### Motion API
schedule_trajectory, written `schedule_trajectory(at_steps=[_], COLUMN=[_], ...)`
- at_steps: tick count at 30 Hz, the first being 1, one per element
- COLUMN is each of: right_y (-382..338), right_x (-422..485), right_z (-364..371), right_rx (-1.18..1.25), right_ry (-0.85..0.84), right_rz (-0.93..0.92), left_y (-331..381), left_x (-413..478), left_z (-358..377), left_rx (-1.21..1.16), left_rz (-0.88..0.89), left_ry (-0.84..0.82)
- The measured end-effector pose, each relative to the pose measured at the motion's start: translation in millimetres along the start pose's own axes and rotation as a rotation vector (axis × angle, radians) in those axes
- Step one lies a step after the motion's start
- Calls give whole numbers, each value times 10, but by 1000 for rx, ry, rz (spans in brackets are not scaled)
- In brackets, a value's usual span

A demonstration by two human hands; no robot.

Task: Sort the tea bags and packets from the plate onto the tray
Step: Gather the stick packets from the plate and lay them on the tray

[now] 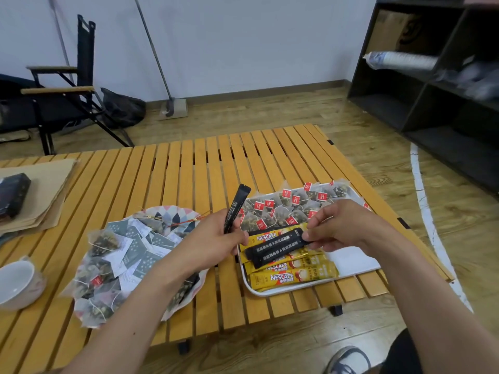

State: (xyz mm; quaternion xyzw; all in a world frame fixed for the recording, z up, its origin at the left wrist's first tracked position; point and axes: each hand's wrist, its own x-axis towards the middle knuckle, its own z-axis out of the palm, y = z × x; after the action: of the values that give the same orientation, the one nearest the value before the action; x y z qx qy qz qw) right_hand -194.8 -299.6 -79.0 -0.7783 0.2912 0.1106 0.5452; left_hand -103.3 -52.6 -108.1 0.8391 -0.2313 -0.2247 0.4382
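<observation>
A patterned plate (172,213) on the slatted table is heaped with mesh tea bags (108,268) and paper tags. To its right lies a white tray (356,261) with red-tagged tea bags (286,209) at the back and yellow Nescafe sticks (291,276) at the front. My left hand (213,240) grips a black stick packet (237,205) that points up, above the tray's left edge. My right hand (343,226) pinches the end of another black stick packet (278,247) that lies across the yellow sticks. A third black stick lies just below it.
A white cup (19,282) stands at the left table edge, with brown paper sheets (40,193) and a dark box (13,194) behind it. A folding chair (62,90), a mop and a dark shelf unit (432,85) stand on the floor around the low table.
</observation>
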Motion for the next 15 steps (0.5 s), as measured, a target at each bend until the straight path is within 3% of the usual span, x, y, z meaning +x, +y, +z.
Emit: schedule_trajectory(at_steps=[4, 9, 12, 15], right_y=[-3, -53, -60, -59], right_x=[60, 18, -10, -19], right_z=[95, 134, 104, 101], right_rx=[-115, -307, -317, -142], right_ry=[76, 129, 142, 182], right_rz=[54, 42, 20, -164], left_y=[9, 128, 141, 124], left_x=[16, -7, -22, -44], left_z=[37, 65, 39, 25], left_rx=[4, -233, -284, -293], left_rz=[-6, -178, -185, -173], left_ry=[6, -24, -74, -156])
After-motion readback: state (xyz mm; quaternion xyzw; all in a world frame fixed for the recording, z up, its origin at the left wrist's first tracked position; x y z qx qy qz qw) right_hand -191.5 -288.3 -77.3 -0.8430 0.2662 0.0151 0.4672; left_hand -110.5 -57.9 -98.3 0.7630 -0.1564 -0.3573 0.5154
